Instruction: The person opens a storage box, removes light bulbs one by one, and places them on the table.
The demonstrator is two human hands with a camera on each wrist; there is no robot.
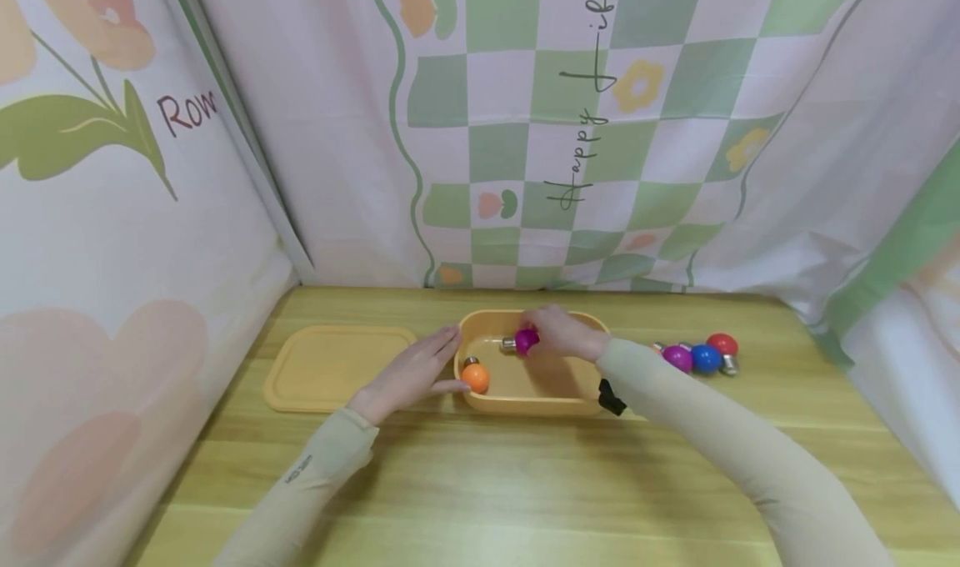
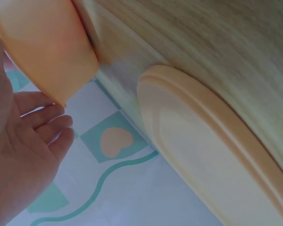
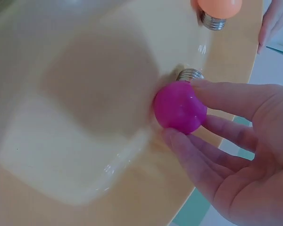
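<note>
A yellow-orange plastic box stands on the wooden table. Inside it, my right hand pinches a magenta light bulb by its round part. The thumb and fingertips lie around that globe, and its metal screw base points toward the box's left end. An orange light bulb lies in the near left corner of the box. My left hand rests against the box's left end, thumb near the front rim and extended fingers at the far corner. In the left wrist view, its fingertips touch the box's edge.
A matching flat lid lies left of the box. To the right, partly behind the right sleeve, are another magenta bulb, a blue bulb and a red bulb. A patterned curtain hangs behind the table.
</note>
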